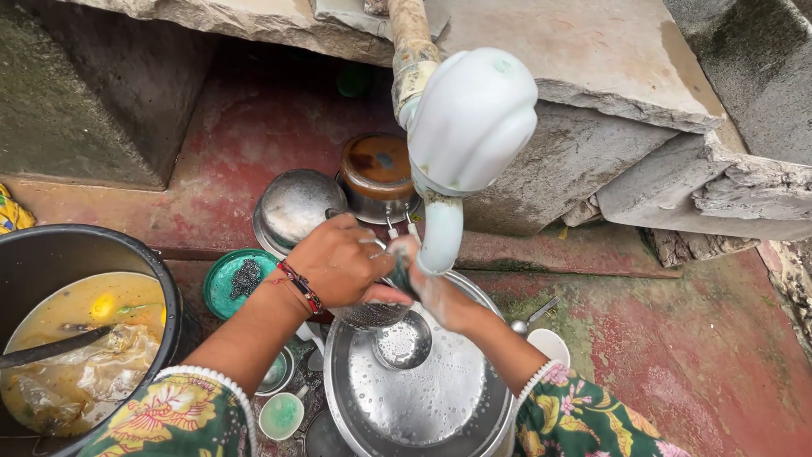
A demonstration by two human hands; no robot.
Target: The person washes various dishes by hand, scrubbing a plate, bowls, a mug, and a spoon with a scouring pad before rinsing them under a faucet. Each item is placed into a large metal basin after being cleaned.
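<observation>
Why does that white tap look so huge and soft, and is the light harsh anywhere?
Head view: the white plastic tap sits close to the lens, so it looks oversized and slightly soft; daylight is even, with no hard shadows; faint glare on the wet round steel plate; both hands, left hand and right hand, stay fairly sharp.

Tap (469, 118) is hanging over a wide basin (423, 406) on the floor (677, 338), w/ a ladle (403, 340) lying in the basin. Both hands are meeting just under the spout: left hand (338, 258) left of right hand (436, 283), strainer (372, 315) btwn them. Behind are sitting two upturned pots (296, 203) (376, 169). A big pot (51, 254) is standing far left, a small dish (237, 279) btwn it & the basin. A spoon (533, 315) and cup (550, 343) are lying right of the basin.
</observation>
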